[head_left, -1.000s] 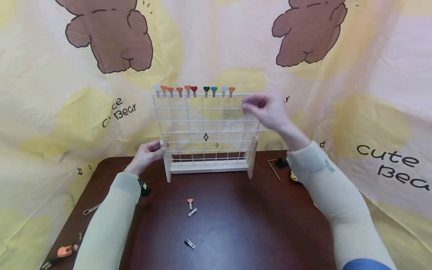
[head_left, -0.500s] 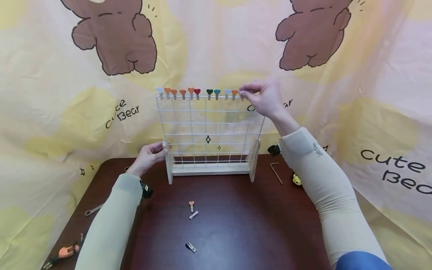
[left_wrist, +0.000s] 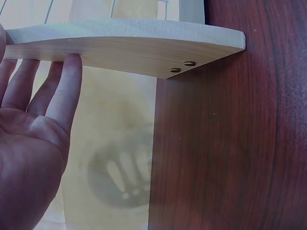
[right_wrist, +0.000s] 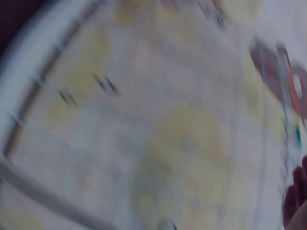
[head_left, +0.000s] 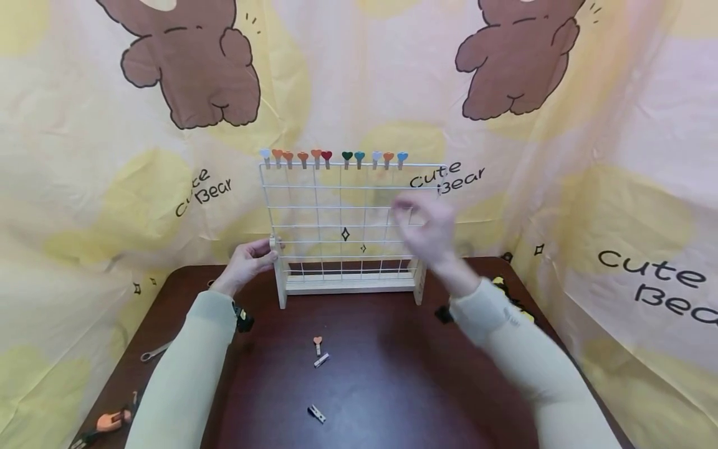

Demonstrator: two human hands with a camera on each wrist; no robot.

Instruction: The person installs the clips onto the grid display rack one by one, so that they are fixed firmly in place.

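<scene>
My left hand (head_left: 245,268) grips the wooden side support (left_wrist: 124,45) of a white wire grid rack (head_left: 340,207); in the left wrist view its fingers touch the support's outer face. Along the rack's top wire stands a row of small heart clothespins, among them a red one (head_left: 326,156), a dark green one (head_left: 347,157) and, at the right end, a light blue one (head_left: 402,158). In front of the grid's right part my right hand (head_left: 427,227) is blurred, its fingers loosely bent with nothing seen in them. The right wrist view is badly smeared.
On the dark table (head_left: 359,368) lie an orange heart clothespin (head_left: 318,344), a second clothespin (head_left: 321,360) and a third (head_left: 316,414) nearer me. A wrench (head_left: 154,352) and an orange-handled tool (head_left: 112,420) are at the left; black-and-yellow items (head_left: 521,308) are at the right.
My right hand came up to the top wire, pinched a clothespin there, let go and dropped lower. The light blue heart clothespin now shows at the row's right end. My left hand stayed put.
</scene>
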